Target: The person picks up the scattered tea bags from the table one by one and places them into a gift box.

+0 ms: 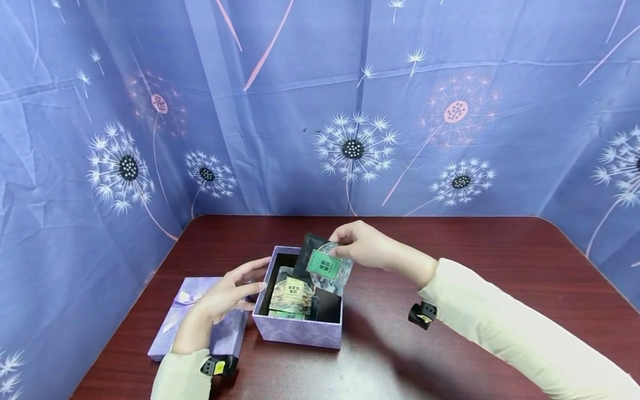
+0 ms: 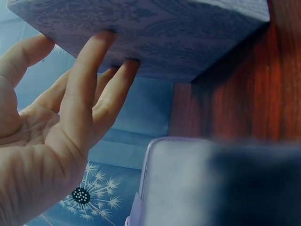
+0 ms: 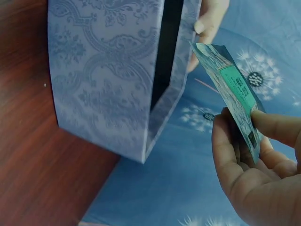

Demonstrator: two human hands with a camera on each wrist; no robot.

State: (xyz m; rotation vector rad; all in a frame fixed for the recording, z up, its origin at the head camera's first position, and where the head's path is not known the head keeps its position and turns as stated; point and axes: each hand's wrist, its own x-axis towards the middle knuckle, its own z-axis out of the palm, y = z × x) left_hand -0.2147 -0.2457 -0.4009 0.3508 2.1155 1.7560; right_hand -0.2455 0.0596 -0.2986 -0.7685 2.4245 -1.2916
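A lilac patterned box (image 1: 300, 334) stands uncovered on the table, with several flat sachets inside. Uppermost among these is a sachet with a yellow label (image 1: 294, 290). My right hand (image 1: 367, 244) pinches a sachet with a green label (image 1: 324, 264) between thumb and fingers, over the box's right rim. That sachet appears tilted, apart from the box wall, in the right wrist view (image 3: 235, 89). Beside it rises a dark sachet (image 1: 306, 256), its lower part hidden. On the box's left wall rest the fingertips of my left hand (image 1: 227, 291), palm away from it.
A lilac lid with a ribbon bow (image 1: 172, 328) lies left of the box, partly under my left forearm. The dark red wooden table (image 1: 475, 250) extends to the right. Blue dandelion-print cloth (image 1: 280, 128) hangs behind and at both sides.
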